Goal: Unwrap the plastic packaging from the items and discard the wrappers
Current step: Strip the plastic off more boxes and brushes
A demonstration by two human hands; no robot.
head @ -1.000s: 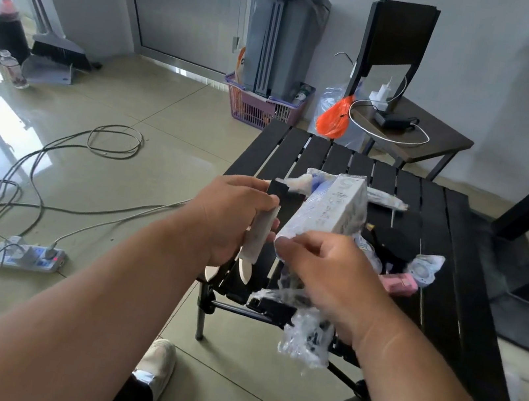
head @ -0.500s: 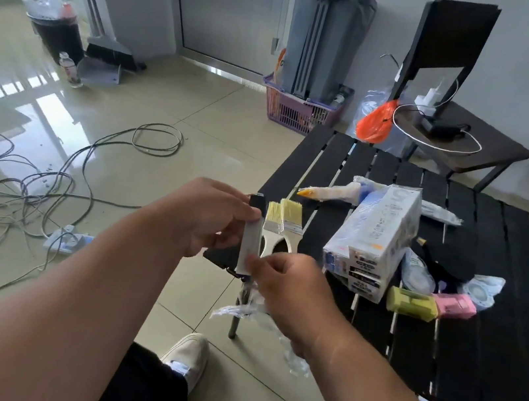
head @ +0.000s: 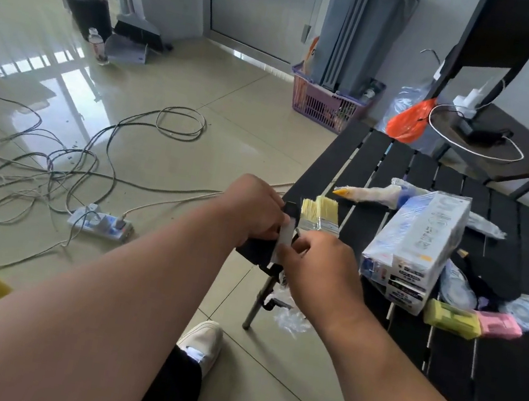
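At the near left corner of the black slatted worktop (head: 384,157), the left hand (head: 251,210) curls its fingers round a slim grey-and-black item (head: 286,235), held upright. The right hand (head: 317,271) pinches the same item lower down, with crumpled clear plastic wrap (head: 287,311) hanging beneath it. Two paintbrushes (head: 319,214) lie on the worktop just behind the hands; a wrapped white box (head: 417,245) sits to their right.

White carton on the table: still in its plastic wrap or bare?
Wrapped: glossy, wrinkled film covers the white carton, lying on the slatted table.
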